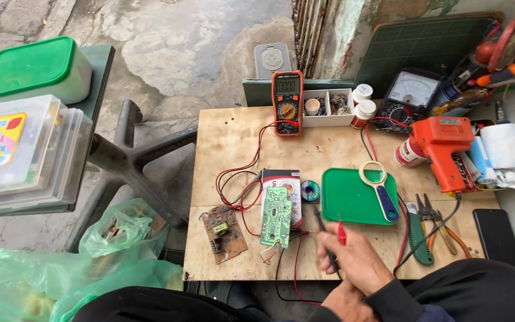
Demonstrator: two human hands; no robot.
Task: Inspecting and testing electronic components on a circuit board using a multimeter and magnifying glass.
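Note:
My right hand (pixel 356 259) is closed around a black probe (pixel 324 231) and a red probe (pixel 341 234), both tips up, near the table's front edge. Their leads run to an orange multimeter (pixel 287 101) standing at the back. Left of the hand, a green circuit board (pixel 273 216) leans on a small box (pixel 290 177). A brown circuit board (pixel 223 232) lies further left. Part of my left hand (pixel 344 303) shows at the bottom edge under the right one, its fingers hidden.
On the wooden table (pixel 233 137): a green tray (pixel 350 200) with a magnifier (pixel 380 189), solder spool (pixel 310 191), pliers (pixel 425 232), orange solder gun (pixel 442 146), analog meter (pixel 411 94), black phone (pixel 497 235). Plastic boxes (pixel 25 149) and green bags (pixel 114 238) are at left.

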